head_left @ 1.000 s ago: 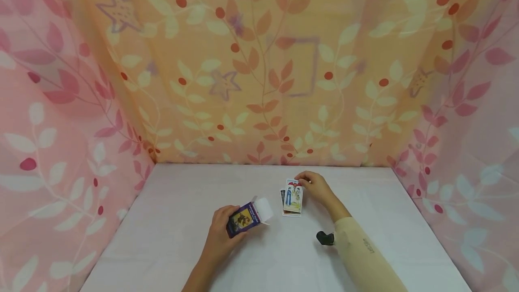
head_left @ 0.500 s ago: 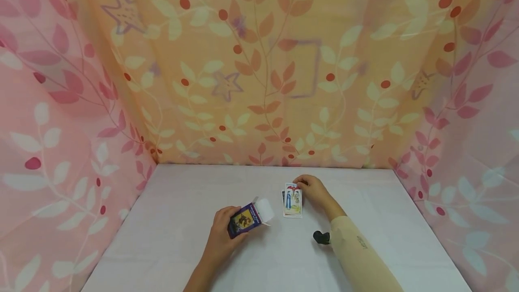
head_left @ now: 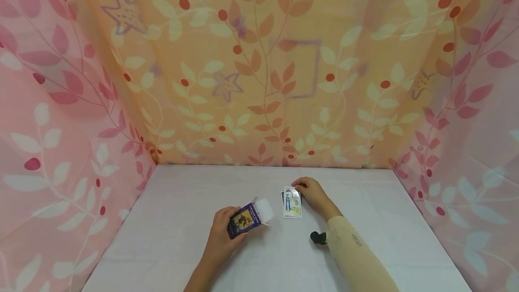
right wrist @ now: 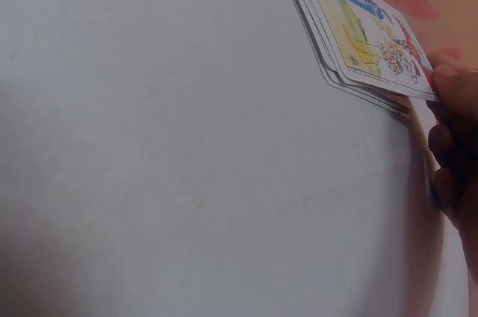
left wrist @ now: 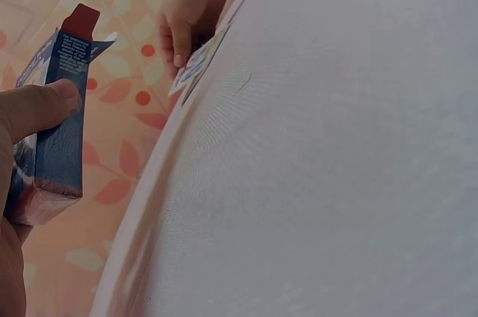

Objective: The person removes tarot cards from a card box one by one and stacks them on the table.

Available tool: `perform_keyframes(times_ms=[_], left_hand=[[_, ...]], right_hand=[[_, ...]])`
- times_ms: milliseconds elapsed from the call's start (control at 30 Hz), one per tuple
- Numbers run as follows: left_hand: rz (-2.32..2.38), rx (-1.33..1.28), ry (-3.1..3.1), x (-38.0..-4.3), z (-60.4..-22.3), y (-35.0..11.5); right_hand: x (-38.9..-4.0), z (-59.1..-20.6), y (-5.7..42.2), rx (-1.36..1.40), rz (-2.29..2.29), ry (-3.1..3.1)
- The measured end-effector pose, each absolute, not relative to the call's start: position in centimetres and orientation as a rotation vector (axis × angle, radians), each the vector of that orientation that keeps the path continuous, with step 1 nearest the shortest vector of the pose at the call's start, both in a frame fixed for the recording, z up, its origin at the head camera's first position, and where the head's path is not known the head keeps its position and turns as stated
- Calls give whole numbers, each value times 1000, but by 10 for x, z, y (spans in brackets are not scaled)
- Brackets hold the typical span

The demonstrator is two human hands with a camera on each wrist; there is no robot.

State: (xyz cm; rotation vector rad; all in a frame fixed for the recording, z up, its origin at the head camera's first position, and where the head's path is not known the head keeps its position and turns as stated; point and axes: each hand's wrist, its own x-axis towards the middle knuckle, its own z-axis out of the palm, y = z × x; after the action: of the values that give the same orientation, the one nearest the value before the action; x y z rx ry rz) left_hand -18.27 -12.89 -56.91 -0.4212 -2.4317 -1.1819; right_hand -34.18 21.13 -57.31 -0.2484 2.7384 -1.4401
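My left hand (head_left: 220,235) grips a dark blue and purple card box (head_left: 244,221) with a yellow picture on its front. The box's white flap (head_left: 265,210) stands open toward the right; in the left wrist view the thumb presses the box's (left wrist: 66,130) side. With thumb and fingers, my right hand (head_left: 315,193) pinches the top right corner of a picture card (head_left: 292,204). That card lies over a small pile of cards (right wrist: 328,70) on the table, nearly lined up with it. In the right wrist view, the card's near edge sits slightly above those beneath.
A white cloth covers the table (head_left: 182,193). Behind it hangs an orange leaf-patterned curtain (head_left: 259,80), with pink curtains (head_left: 52,148) at both sides. A small black object (head_left: 318,238) sits against the right sleeve (head_left: 357,249).
My right hand has brought the picture card slightly down and toward me, so it covers the pile more squarely. My left hand and the box have stayed about where they were.
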Motion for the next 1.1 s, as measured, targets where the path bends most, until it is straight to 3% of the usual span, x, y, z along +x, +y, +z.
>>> perform_keyframes(times_ms=[1100], left_hand=[[-1172, -425, -2439, -181, -569, -128]], right_hand=[[-349, -584, 205, -272, -1210, 2915]])
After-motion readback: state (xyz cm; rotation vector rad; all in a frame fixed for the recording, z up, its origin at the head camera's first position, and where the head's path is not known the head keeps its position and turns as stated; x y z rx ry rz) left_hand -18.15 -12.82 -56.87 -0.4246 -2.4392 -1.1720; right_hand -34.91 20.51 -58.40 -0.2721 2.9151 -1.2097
